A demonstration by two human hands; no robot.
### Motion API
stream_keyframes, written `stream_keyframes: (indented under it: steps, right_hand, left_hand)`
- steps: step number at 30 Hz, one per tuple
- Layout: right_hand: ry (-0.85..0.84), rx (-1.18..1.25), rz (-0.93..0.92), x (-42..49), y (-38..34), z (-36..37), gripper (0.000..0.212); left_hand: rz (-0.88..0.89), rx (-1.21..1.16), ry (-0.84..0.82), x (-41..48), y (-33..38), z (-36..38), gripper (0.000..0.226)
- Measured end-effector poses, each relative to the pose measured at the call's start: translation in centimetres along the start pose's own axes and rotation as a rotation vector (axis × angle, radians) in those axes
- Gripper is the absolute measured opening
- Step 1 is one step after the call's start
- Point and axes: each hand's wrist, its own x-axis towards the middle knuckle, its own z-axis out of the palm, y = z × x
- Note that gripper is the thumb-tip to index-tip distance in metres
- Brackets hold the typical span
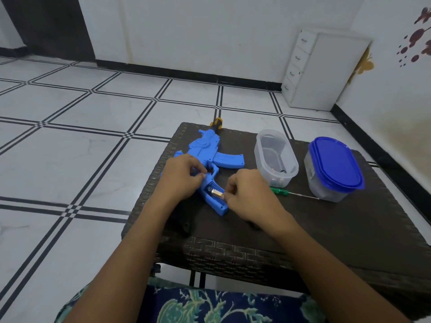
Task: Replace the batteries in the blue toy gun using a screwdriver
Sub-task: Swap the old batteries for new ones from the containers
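Observation:
The blue toy gun (211, 150) lies flat on the dark woven table (326, 229), its yellow-black muzzle at the far edge. The handle's battery compartment is open and faces up. My left hand (182, 176) presses on the gun's body beside the trigger. My right hand (250, 194) pinches the end of a gold battery (215, 193) that sits in the open compartment. A green-handled screwdriver (283, 191) lies on the table just right of my right hand.
An open clear tub (275, 155) with small items at its bottom stands right of the gun. A clear tub with a blue lid (334, 164) stands further right. A white drawer unit (319, 68) stands in the corner beyond the tiled floor.

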Motion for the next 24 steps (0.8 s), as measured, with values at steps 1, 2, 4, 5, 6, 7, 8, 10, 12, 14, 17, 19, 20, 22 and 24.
stream_keyframes:
  steps: [1, 2, 4, 5, 6, 7, 8, 10, 12, 14, 17, 19, 20, 22, 24]
  right_hand:
    - [0.016, -0.014, 0.010, 0.1, -0.2, 0.1, 0.010]
    - [0.019, -0.034, 0.023, 0.2, -0.5, 0.2, 0.009]
    - [0.000, -0.083, 0.034, 0.3, -0.8, 0.5, 0.011]
    - [-0.006, -0.101, 0.029, 0.3, -0.9, 0.6, 0.012]
    - [-0.008, -0.107, 0.018, 0.2, -0.9, 0.7, 0.012]
    - [-0.009, -0.097, 0.005, 0.1, -0.8, 0.7, 0.011]
    - [-0.006, -0.076, -0.010, 0.1, -0.6, 0.7, 0.011]
    - [-0.011, -0.055, -0.061, 0.1, 0.0, 0.7, 0.017]
    - [-0.068, -0.107, -0.142, 0.4, 0.4, 0.7, 0.035]
    - [-0.142, -0.124, -0.185, 0.6, 0.5, 0.8, 0.044]
    - [-0.133, -0.132, -0.219, 0.7, 0.3, 0.8, 0.039]
    - [-0.090, -0.187, -0.255, 0.7, -0.1, 0.9, 0.033]
    - [-0.073, -0.198, -0.265, 0.8, -0.2, 0.9, 0.030]
    - [-0.043, -0.183, -0.269, 0.9, -0.4, 1.0, 0.024]
    - [-0.020, -0.162, -0.277, 1.0, -0.6, 0.9, 0.019]
  left_hand:
    - [0.000, 0.000, 0.005, 0.0, 0.0, 0.0, 0.007]
    - [0.003, 0.000, 0.007, 0.0, 0.0, 0.0, 0.007]
    - [0.016, -0.003, 0.008, -0.1, 0.0, 0.0, 0.007]
    - [0.020, -0.006, 0.005, -0.1, 0.0, 0.0, 0.007]
    - [0.024, -0.010, 0.000, -0.1, -0.1, -0.1, 0.007]
    - [0.024, -0.013, -0.007, -0.1, -0.1, -0.1, 0.007]
    - [0.025, -0.015, -0.012, -0.1, -0.2, -0.2, 0.008]
    - [0.026, -0.021, -0.017, -0.1, -0.2, -0.2, 0.008]
    - [0.023, -0.027, -0.022, -0.1, -0.2, -0.3, 0.008]
    - [0.023, -0.029, -0.025, -0.1, -0.1, -0.4, 0.008]
    - [0.028, -0.047, -0.032, -0.1, -0.2, -0.4, 0.009]
    - [0.029, -0.064, -0.039, -0.1, -0.3, -0.4, 0.010]
    - [0.032, -0.069, -0.040, -0.1, -0.4, -0.4, 0.011]
    - [0.039, -0.072, -0.038, -0.1, -0.4, -0.4, 0.013]
    - [0.042, -0.071, -0.038, -0.1, -0.5, -0.4, 0.014]
